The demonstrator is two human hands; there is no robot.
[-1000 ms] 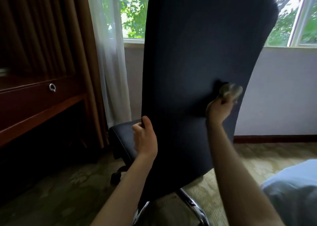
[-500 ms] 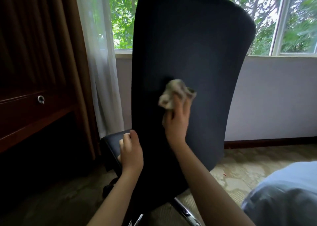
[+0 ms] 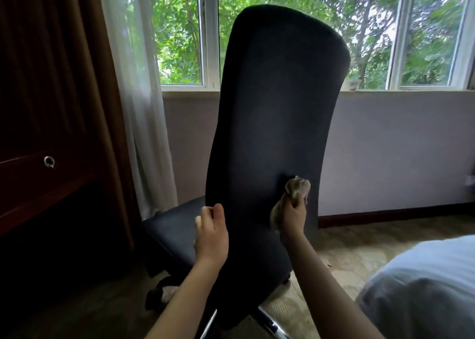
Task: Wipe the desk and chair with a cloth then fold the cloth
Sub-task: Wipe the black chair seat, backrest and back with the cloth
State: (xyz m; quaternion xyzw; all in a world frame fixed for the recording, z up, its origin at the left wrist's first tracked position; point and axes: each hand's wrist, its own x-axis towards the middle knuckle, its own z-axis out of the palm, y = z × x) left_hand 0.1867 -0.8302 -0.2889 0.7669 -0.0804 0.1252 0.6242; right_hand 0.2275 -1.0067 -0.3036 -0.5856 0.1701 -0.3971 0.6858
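A tall black office chair (image 3: 275, 102) stands before me with the rear of its backrest facing me. My right hand (image 3: 293, 216) presses a crumpled beige cloth (image 3: 295, 189) against the lower right of the backrest. My left hand (image 3: 212, 232) grips the backrest's left edge just above the seat (image 3: 174, 225). The dark wooden desk (image 3: 43, 184) with a ring pull on its drawer is at the left.
A sheer white curtain (image 3: 144, 107) and a brown drape (image 3: 108, 94) hang between desk and chair. Windows and a pale wall lie behind. A white bed corner (image 3: 424, 282) sits at the lower right. The chair's chrome legs (image 3: 267, 323) spread over patterned carpet.
My right hand swept the cloth from the backrest's right side to its middle and back to the lower right. My view has risen, showing the chair's top. My left hand stays on the left edge.
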